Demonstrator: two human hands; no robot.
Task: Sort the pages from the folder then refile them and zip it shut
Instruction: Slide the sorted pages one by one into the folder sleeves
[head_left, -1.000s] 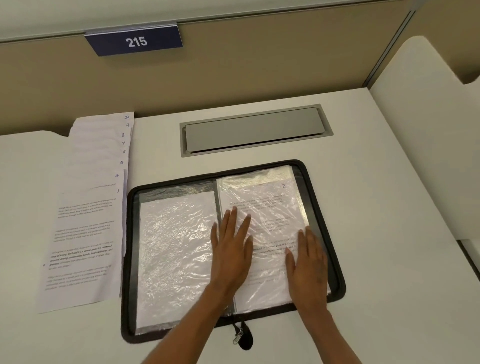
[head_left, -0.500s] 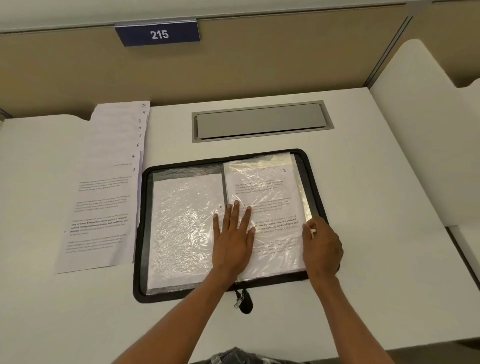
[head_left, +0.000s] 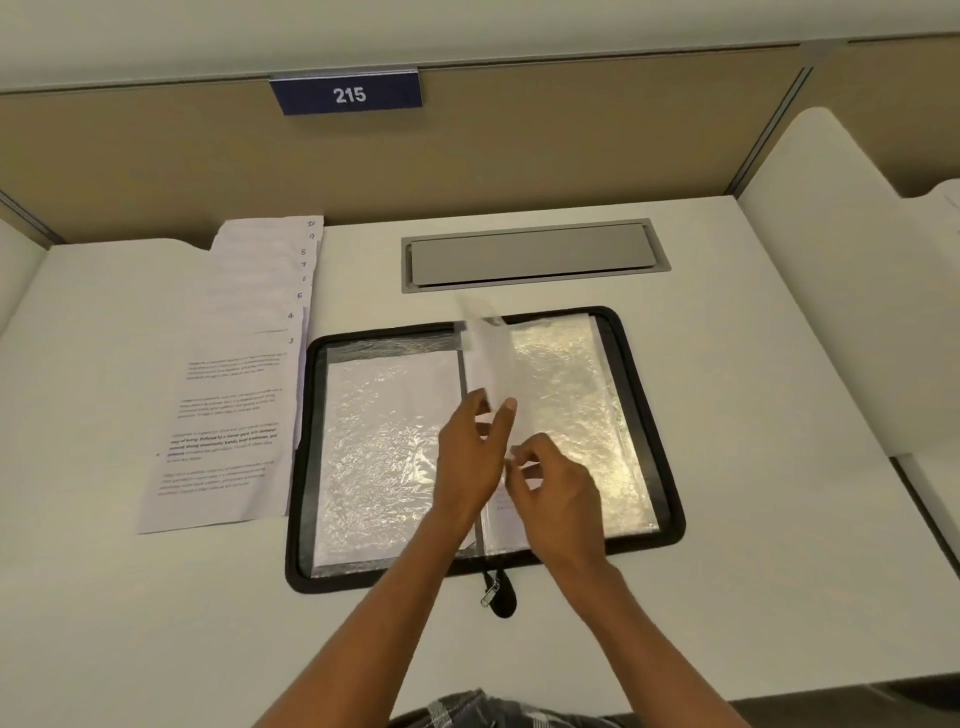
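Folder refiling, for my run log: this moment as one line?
left hand: touches raised sleeve | right hand: pinches sleeve's edge | folder: open on desk | loose pages: fanned left of folder

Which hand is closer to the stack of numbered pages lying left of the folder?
Left. The left hand is over the folder's middle, on the side toward the numbered pages; the right hand sits farther right, over the folder's right half, pinching the plastic sleeve.

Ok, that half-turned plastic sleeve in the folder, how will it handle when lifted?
Probably floppy: the sleeve bows and blurs above the pinch of the right hand. Likely slippery, given its glossy, crinkled film. Seems light, since that pinch alone holds it up.
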